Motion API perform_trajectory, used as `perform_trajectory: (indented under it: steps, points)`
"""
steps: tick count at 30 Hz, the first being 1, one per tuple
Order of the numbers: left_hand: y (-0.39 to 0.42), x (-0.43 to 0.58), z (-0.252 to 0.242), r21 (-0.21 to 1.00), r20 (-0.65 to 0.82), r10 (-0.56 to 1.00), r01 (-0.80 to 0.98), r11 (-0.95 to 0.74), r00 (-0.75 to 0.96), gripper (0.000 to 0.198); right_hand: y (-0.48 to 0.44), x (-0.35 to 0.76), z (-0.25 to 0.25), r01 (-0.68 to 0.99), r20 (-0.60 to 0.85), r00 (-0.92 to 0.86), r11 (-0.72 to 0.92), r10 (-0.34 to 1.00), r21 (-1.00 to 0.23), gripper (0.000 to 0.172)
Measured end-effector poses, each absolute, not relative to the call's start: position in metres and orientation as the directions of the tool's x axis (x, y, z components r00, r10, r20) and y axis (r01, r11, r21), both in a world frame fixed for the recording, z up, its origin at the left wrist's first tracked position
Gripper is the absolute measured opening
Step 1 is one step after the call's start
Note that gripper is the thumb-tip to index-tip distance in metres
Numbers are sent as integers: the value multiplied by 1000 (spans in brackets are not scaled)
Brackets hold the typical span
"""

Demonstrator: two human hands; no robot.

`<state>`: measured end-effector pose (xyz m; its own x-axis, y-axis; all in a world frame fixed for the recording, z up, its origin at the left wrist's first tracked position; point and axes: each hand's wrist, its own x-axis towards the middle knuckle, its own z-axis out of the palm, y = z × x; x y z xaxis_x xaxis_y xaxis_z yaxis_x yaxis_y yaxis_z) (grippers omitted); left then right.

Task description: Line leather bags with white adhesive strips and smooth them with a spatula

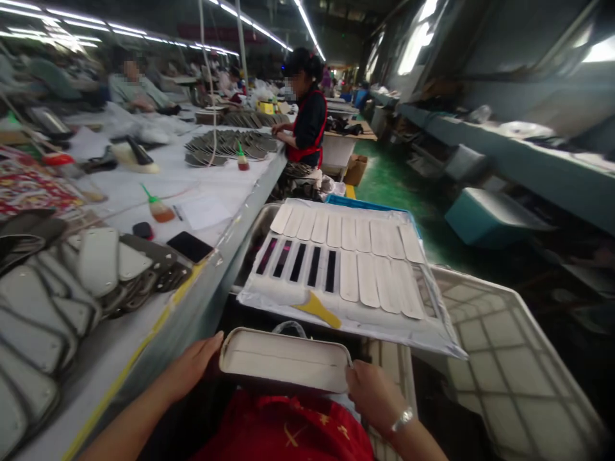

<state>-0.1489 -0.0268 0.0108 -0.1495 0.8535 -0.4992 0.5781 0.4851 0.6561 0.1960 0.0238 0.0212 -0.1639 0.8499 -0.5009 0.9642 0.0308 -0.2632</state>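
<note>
1. Pale round-ended piece: just above red apron, supported at 2 ends, probably for steadiness.
2. Right hand: fingers clamped on its right end. Left hand: fingers against left end; can't tell if gripping.
3. Board: pale panels, 5 dark strips in rows, likely for reach.
4. Bottle: amber liquid. Crate: contents unclear.

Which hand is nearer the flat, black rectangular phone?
Left: the left hand is below the phone in view; the right hand is farther right, holding the long, pale, rimmed piece.
</note>
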Motion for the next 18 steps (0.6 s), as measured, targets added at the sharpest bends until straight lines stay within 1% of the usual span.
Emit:
perform_trajectory:
  steps: [2, 3, 6, 7, 8, 13, 18]
  points:
    - [-25, -145, 15, 666, -448, 889, 629, 401, -92, 55, 26, 198, 18, 960, -482, -194, 64, 854, -274, 36]
    - [-24, -143, 17, 633, -425, 903, 694, 343, -59, 52, 26, 199, 18, 958, -478, -206, 78, 854, -274, 36]
    - [-22, -140, 18, 437, -405, 914, 876, 205, -12, 38, 26, 198, 21, 963, -482, -204, 85, 852, -256, 37]
    - [-21, -139, 17, 393, -411, 912, 901, 185, -8, 34, 26, 198, 23, 965, -484, -197, 80, 853, -252, 37]
    - [-19, -139, 16, 376, -414, 910, 910, 177, -6, 32, 25, 197, 25, 966, -486, -189, 72, 853, -248, 37]
    - [-11, -139, 11, 397, -412, 910, 907, 142, 38, 27, 25, 195, 27, 961, -495, -181, 44, 850, -275, 37]
    - [-14, -145, 5, 490, -390, 917, 862, 130, 83, 27, 25, 195, 24, 960, -486, -219, 96, 846, -264, 34]
